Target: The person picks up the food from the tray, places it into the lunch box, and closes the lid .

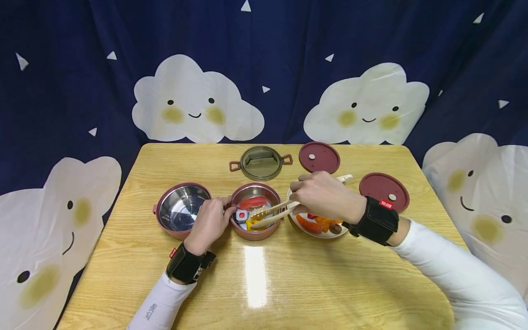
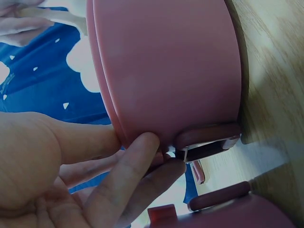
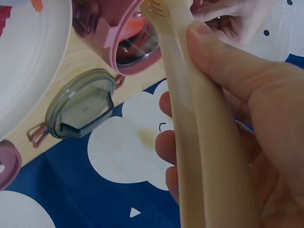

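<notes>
My left hand (image 1: 209, 224) pinches the left side of the middle pink pot (image 1: 255, 235) at its rim. The left wrist view shows the thumb at the rim and fingers near the side handle (image 2: 209, 134). My right hand (image 1: 319, 195) grips beige tongs (image 3: 213, 128) from above, between thumb and curled fingers. The tongs' tips are inside the middle pot, around a yellow piece (image 1: 249, 224). In that pot also lie a red-topped toy sushi piece (image 1: 253, 202) and a toy sushi roll (image 1: 241, 216). Whether the tips squeeze the yellow piece is hard to tell.
Left of it stands another pink pot (image 1: 181, 208) with a bare metal inside. A white plate (image 1: 294, 221) of toy food lies under my right hand. Behind are a clear dark lid (image 1: 261, 162) with handles and a maroon lid (image 1: 326, 158); another maroon lid (image 1: 377, 185) lies right.
</notes>
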The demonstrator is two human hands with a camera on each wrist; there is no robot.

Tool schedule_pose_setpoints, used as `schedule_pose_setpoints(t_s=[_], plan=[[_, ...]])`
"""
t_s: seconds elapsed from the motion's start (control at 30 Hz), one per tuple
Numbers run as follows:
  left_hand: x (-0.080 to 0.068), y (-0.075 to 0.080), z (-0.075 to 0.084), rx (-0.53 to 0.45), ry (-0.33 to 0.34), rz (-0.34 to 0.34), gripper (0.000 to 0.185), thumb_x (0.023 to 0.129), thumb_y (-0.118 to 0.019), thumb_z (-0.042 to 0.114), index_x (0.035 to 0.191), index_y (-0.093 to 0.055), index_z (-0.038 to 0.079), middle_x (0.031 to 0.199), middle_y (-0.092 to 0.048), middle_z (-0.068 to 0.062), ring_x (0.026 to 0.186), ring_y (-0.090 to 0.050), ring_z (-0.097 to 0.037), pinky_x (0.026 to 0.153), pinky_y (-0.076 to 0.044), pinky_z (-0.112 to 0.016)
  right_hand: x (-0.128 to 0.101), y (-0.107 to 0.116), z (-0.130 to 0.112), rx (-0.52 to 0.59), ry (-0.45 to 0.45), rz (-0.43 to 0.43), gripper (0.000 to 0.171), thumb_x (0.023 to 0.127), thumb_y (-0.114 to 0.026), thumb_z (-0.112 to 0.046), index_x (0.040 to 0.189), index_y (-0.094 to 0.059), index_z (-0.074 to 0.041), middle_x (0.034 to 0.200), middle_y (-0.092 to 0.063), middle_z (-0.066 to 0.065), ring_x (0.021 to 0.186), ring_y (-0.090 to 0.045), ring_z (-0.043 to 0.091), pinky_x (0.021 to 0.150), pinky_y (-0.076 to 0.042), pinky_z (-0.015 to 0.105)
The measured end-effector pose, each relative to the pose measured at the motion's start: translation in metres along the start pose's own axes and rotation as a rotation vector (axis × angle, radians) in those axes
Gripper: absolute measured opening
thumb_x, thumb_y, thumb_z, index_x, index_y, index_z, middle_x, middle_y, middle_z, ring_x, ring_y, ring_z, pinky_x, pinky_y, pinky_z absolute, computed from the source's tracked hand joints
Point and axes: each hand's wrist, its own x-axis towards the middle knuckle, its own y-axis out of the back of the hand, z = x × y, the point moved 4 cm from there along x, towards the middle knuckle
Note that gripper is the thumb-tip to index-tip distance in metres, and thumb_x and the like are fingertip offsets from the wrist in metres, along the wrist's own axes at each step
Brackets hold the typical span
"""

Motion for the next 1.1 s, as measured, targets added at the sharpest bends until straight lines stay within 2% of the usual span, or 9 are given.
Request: schedule_pose_setpoints(t_s=[0.37, 0.7, 0.93, 1.1], plan=[[0.001, 0.000, 0.001, -0.009, 0.028, -0.032, 0.033, 0.098, -0.075, 0.011, 0.127, -0.074, -0.004, 0.119, -0.078, -0.022, 0.083, -0.066, -0.020, 0.065, -0.045, -0.031, 0.003, -0.012, -0.003, 0.017, -0.003, -0.039, 0.026, 0.075, -0.092, -0.046, 0.082, -0.078, -0.026, 0.075, -0.063, -0.009, 0.071, -0.062, 0.016, 0.056, -0.050, 0.032], [0.001, 0.000, 0.002, -0.007, 0.011, -0.019, 0.032, 0.098, -0.075, 0.011, 0.127, -0.074, -0.004, 0.118, -0.078, -0.024, 0.083, -0.069, -0.021, 0.065, -0.044, -0.031, 0.003, -0.013, 0.000, 0.018, -0.020, -0.035, 0.026, 0.075, -0.092, -0.048, 0.080, -0.077, -0.027, 0.074, -0.059, -0.009, 0.069, -0.059, 0.016, 0.053, -0.047, 0.031], [0.000, -0.002, 0.000, -0.003, 0.006, -0.010, 0.031, 0.098, -0.075, 0.010, 0.126, -0.075, -0.004, 0.117, -0.078, -0.022, 0.089, -0.072, -0.023, 0.069, -0.048, -0.035, -0.003, 0.000, 0.007, 0.009, -0.034, -0.028, 0.030, 0.074, -0.091, -0.051, 0.085, -0.078, -0.026, 0.077, -0.063, -0.009, 0.069, -0.058, 0.016, 0.053, -0.046, 0.029], [0.001, -0.001, 0.000, 0.000, 0.008, -0.004, 0.031, 0.098, -0.074, 0.010, 0.125, -0.075, -0.005, 0.117, -0.078, -0.023, 0.090, -0.074, -0.025, 0.070, -0.050, -0.036, -0.011, 0.012, 0.017, 0.002, -0.041, 0.017, 0.034, 0.074, -0.092, -0.051, 0.087, -0.077, -0.023, 0.075, -0.060, -0.006, 0.067, -0.056, 0.016, 0.052, -0.043, 0.029]])
